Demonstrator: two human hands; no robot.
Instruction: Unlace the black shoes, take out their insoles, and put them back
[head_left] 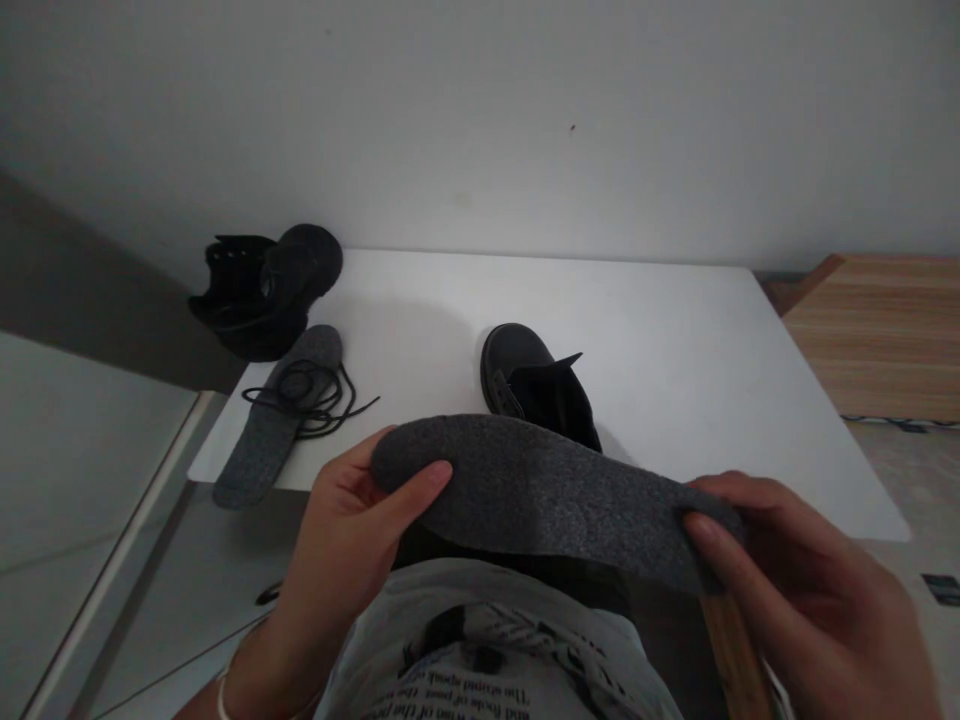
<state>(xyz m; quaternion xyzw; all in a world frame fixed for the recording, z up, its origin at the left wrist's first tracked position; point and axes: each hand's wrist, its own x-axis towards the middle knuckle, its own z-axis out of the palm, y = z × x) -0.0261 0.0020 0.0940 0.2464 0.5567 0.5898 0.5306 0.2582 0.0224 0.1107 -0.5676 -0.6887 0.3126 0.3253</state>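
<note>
Both of my hands hold a dark grey felt insole (547,490) level in front of my chest. My left hand (349,530) pinches its rounded left end, thumb on top. My right hand (795,580) grips the right end, fingers curled over the edge. Just behind the insole a black boot (536,385) stands on the white table (675,350), its tongue pulled up and its lace holes bare.
At the table's far left corner a second black boot (266,290) lies tipped on its side. Beside it another grey insole (281,415) overhangs the table edge with a loose black lace (311,395) piled on it. A wooden surface (877,335) is at the right.
</note>
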